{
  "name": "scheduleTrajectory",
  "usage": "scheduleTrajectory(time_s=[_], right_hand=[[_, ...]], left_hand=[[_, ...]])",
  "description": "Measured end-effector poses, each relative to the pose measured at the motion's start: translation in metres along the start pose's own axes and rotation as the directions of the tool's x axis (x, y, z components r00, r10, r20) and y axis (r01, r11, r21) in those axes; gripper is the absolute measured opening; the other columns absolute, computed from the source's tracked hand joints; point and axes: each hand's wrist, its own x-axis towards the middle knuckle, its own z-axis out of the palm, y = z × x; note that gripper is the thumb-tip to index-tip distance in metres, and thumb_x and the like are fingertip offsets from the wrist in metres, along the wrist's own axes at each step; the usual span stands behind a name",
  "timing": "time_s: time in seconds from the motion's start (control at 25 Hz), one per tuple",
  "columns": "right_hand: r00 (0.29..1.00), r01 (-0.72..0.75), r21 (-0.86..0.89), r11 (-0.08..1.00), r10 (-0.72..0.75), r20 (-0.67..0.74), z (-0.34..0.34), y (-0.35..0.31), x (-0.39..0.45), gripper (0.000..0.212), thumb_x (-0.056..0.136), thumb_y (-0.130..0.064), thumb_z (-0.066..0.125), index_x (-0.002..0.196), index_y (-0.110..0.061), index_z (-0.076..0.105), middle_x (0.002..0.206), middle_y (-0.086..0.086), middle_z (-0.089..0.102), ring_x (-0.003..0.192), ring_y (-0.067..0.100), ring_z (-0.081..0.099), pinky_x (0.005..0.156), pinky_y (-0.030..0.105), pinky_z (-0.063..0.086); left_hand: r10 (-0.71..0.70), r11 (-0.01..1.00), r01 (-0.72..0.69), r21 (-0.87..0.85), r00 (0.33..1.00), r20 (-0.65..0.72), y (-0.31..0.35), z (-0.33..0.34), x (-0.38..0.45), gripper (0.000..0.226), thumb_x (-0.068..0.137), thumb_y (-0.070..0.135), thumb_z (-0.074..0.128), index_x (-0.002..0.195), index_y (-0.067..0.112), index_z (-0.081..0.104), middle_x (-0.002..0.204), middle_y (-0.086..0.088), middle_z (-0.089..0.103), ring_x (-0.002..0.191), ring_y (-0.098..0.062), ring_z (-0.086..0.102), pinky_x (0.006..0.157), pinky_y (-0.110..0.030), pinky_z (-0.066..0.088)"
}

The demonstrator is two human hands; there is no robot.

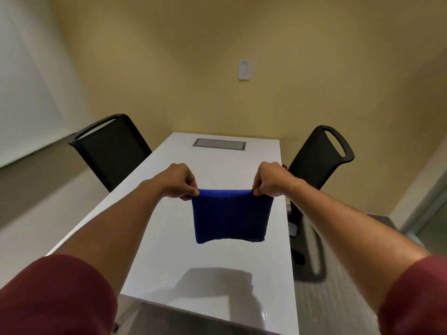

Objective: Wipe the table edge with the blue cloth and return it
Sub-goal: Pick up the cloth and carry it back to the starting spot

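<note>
A blue cloth (231,216) hangs in the air above the white table (169,250), stretched flat between both hands. My left hand (177,181) pinches its top left corner. My right hand (268,180) pinches its top right corner. The cloth's lower edge hangs free, and its shadow falls on the table top near the front edge. Both forearms reach out from dark red sleeves.
A black chair (111,148) stands at the table's left side and another black chair (319,155) at its right. A grey cable hatch (219,144) is set into the table's far end. A yellow wall with a white switch (244,69) lies behind.
</note>
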Motion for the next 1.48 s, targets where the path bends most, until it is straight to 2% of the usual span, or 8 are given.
scheduleTrajectory(time_s=[0.12, 0.24, 0.48, 0.64, 0.88, 1.04, 1.28, 1.48], right_hand=[[0.999, 0.039, -0.033, 0.999, -0.039, 0.006, -0.024, -0.023, 0.001, 0.014, 0.081, -0.008, 0.076, 0.094, -0.010, 0.079, 0.096, 0.007, 0.074, 0.086, 0.022, 0.068, 0.068, 0.028, 0.056], [0.996, 0.061, -0.034, 0.998, -0.058, 0.071, -0.036, -0.049, 0.000, 0.015, 0.080, -0.009, 0.078, 0.095, -0.008, 0.079, 0.093, 0.010, 0.074, 0.084, 0.026, 0.070, 0.055, 0.023, 0.055], [0.991, 0.088, -0.032, 0.996, -0.084, 0.105, -0.044, -0.104, 0.003, 0.016, 0.080, -0.009, 0.079, 0.096, -0.007, 0.078, 0.094, 0.012, 0.074, 0.084, 0.030, 0.073, 0.068, 0.034, 0.063], [0.991, 0.089, -0.033, 0.995, -0.086, 0.099, -0.040, -0.150, 0.013, 0.016, 0.077, -0.010, 0.083, 0.091, -0.005, 0.078, 0.088, 0.012, 0.073, 0.077, 0.030, 0.075, 0.063, 0.033, 0.063], [0.994, 0.037, -0.019, 0.999, -0.035, 0.101, -0.015, -0.219, 0.035, 0.017, 0.074, -0.012, 0.086, 0.086, -0.006, 0.076, 0.082, 0.009, 0.073, 0.069, 0.024, 0.075, 0.064, 0.034, 0.064], [0.996, 0.004, -0.002, 1.000, -0.004, 0.086, 0.003, -0.262, 0.054, 0.015, 0.074, -0.010, 0.085, 0.085, -0.006, 0.077, 0.080, 0.009, 0.074, 0.067, 0.022, 0.074, 0.067, 0.034, 0.064], [0.984, -0.010, 0.016, 1.000, 0.007, 0.177, 0.023, -0.314, 0.091, 0.015, 0.080, 0.003, 0.076, 0.095, 0.000, 0.076, 0.079, 0.009, 0.072, 0.070, 0.023, 0.074, 0.067, 0.029, 0.063], [0.985, -0.013, 0.062, 0.998, 0.003, 0.171, 0.033, -0.328, 0.138, 0.015, 0.078, 0.004, 0.078, 0.092, 0.001, 0.077, 0.090, 0.017, 0.075, 0.081, 0.029, 0.075, 0.074, 0.035, 0.063]], left_hand=[[-0.045, 0.999, 0.045, -0.012, 0.999, 0.003, 0.005, -0.029, -0.015, 0.005, 0.084, 0.013, 0.073, 0.083, 0.008, 0.074, 0.082, -0.011, 0.076, 0.076, -0.018, 0.075, 0.070, -0.029, 0.062], [-0.088, 0.996, 0.089, -0.027, 0.996, 0.029, -0.001, -0.050, -0.033, 0.007, 0.084, 0.012, 0.073, 0.084, 0.005, 0.075, 0.082, -0.012, 0.076, 0.076, -0.019, 0.075, 0.063, -0.025, 0.060], [-0.120, 0.993, 0.120, 0.009, 0.993, -0.011, -0.025, -0.086, -0.067, 0.008, 0.084, 0.015, 0.074, 0.082, 0.007, 0.075, 0.075, -0.007, 0.076, 0.071, -0.016, 0.075, 0.058, -0.022, 0.057], [-0.110, 0.993, 0.113, 0.031, 0.991, -0.074, -0.052, -0.116, -0.086, 0.007, 0.084, 0.015, 0.074, 0.081, 0.009, 0.074, 0.070, -0.005, 0.075, 0.065, -0.014, 0.074, 0.057, -0.021, 0.058], [-0.057, 0.995, 0.062, 0.075, 0.996, -0.065, -0.110, -0.162, -0.097, 0.008, 0.085, 0.014, 0.072, 0.083, 0.007, 0.073, 0.073, -0.007, 0.072, 0.069, -0.017, 0.072, 0.072, -0.031, 0.061], [-0.038, 0.995, 0.041, 0.088, 0.999, -0.035, -0.156, -0.189, -0.094, 0.008, 0.085, 0.014, 0.072, 0.078, 0.011, 0.071, 0.073, -0.007, 0.072, 0.067, -0.015, 0.071, 0.066, -0.025, 0.061], [-0.055, 0.996, 0.056, 0.064, 0.998, -0.024, -0.214, -0.220, -0.079, 0.010, 0.085, 0.012, 0.071, 0.076, 0.014, 0.071, 0.075, -0.006, 0.073, 0.069, -0.014, 0.073, 0.062, -0.022, 0.060], [-0.085, 0.995, 0.087, 0.048, 0.996, -0.030, -0.250, -0.236, -0.047, 0.005, 0.085, 0.013, 0.071, 0.080, 0.011, 0.072, 0.081, -0.009, 0.074, 0.072, -0.016, 0.074, 0.062, -0.023, 0.059]])
